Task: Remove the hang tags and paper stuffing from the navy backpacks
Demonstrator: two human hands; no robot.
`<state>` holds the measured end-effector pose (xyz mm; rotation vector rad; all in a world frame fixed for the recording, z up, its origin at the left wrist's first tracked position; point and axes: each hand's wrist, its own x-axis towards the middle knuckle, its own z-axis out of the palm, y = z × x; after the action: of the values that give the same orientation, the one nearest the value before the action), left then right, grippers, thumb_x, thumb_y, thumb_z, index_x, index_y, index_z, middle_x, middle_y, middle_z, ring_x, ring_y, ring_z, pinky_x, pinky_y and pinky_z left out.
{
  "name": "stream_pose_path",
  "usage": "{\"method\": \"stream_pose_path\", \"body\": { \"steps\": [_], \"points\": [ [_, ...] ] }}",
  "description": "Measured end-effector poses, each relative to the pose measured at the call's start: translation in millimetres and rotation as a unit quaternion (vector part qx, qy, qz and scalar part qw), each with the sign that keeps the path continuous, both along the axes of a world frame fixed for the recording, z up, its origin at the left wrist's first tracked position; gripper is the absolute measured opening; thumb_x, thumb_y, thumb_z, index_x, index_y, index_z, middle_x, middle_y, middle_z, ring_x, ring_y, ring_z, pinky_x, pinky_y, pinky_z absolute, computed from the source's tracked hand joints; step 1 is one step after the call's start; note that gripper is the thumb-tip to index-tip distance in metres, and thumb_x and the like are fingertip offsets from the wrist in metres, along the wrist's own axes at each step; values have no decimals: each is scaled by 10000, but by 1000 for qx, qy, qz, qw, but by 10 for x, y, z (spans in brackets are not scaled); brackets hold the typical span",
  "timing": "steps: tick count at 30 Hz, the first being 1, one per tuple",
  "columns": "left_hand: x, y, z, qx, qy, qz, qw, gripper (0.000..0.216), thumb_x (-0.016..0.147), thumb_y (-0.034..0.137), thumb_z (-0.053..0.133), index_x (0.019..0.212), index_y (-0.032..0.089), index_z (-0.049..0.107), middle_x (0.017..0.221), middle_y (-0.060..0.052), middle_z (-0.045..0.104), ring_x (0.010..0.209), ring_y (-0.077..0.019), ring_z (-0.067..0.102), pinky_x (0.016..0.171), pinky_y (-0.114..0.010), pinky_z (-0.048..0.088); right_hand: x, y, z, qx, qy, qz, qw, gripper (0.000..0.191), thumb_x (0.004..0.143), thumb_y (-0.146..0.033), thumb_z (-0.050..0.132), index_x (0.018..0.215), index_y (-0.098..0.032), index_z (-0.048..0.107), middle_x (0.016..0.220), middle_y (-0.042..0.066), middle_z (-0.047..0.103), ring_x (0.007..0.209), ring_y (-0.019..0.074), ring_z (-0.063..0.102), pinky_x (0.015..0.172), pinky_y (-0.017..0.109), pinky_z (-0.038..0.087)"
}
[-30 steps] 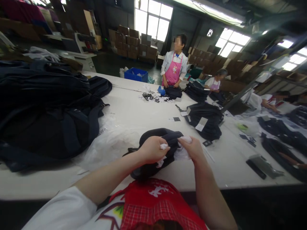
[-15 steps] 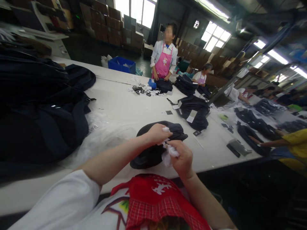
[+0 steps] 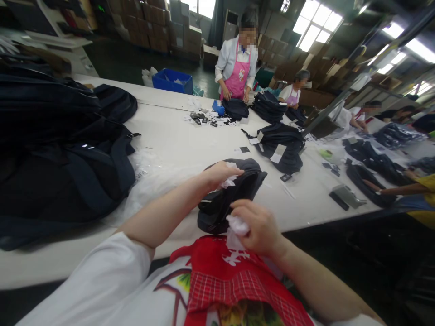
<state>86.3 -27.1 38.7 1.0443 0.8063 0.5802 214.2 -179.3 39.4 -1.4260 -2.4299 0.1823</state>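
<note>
While the left hand (image 3: 219, 174) pinches a scrap of white paper (image 3: 227, 182) against the dark bag (image 3: 227, 199) on the white table (image 3: 176, 145), the right hand (image 3: 258, 228) — nearer the body, just off the bag — clenches a crumpled white wad (image 3: 236, 225).

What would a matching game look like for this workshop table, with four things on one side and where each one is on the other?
Things:
1. dark bag
2. crumpled white paper
3. blue bin
4. pile of dark bags

Places:
A. on the floor beyond the far edge of the white table
B. heaped on the table to the left
C. in the right hand
D. under the left hand, near the table's front edge

Pairs: 1-D, 2-C, 3-A, 4-B
</note>
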Motion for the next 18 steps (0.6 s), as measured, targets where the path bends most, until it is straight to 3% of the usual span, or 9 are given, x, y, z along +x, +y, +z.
{"method": "stream_pose_path", "body": {
  "steps": [3,6,10,13,16,18],
  "points": [
    [-57,11,3,-3,7,-2,1000,236,630,275,774,679,129,595,586,0,587,482,-89,530,431,-196,365,251,93,171,-13,-84,-95,992,286,772,-214,530,1050,-185,591,1049,102,658,915,235,619,744,306,447],
    [-175,92,3,-25,30,35,999,237,623,263,775,668,127,586,529,17,549,435,-79,492,397,-190,319,500,32,94,-84,-187,-74,976,112,818,-234,508,866,-211,607,818,52,651,702,193,607,589,284,366],
    [-295,122,-18,-36,8,18,999,257,584,263,796,654,130,587,517,26,543,443,-70,479,410,-183,323,727,-169,-21,-125,-210,-71,967,148,875,-269,480,797,-215,594,805,35,641,621,157,580,533,288,295],
    [-225,55,-36,-24,-5,-6,1000,291,547,299,810,643,142,585,549,25,556,480,-74,489,438,-188,336,752,-144,44,-141,-233,-106,956,163,867,-280,491,770,-213,603,768,38,645,600,165,576,535,293,305],
    [-34,-18,-19,-7,-12,-16,1000,305,533,341,794,652,145,593,593,16,565,523,-87,503,476,-204,361,642,40,151,-92,-226,-126,962,69,777,-249,562,779,-206,617,798,70,649,689,199,598,591,303,384],
    [104,-75,29,11,-19,-21,1000,309,540,365,775,666,144,599,609,13,565,540,-95,503,494,-213,371,519,160,164,-42,-198,-95,975,130,691,-221,618,812,-180,640,872,115,658,794,241,607,663,327,443]
  ]
}}
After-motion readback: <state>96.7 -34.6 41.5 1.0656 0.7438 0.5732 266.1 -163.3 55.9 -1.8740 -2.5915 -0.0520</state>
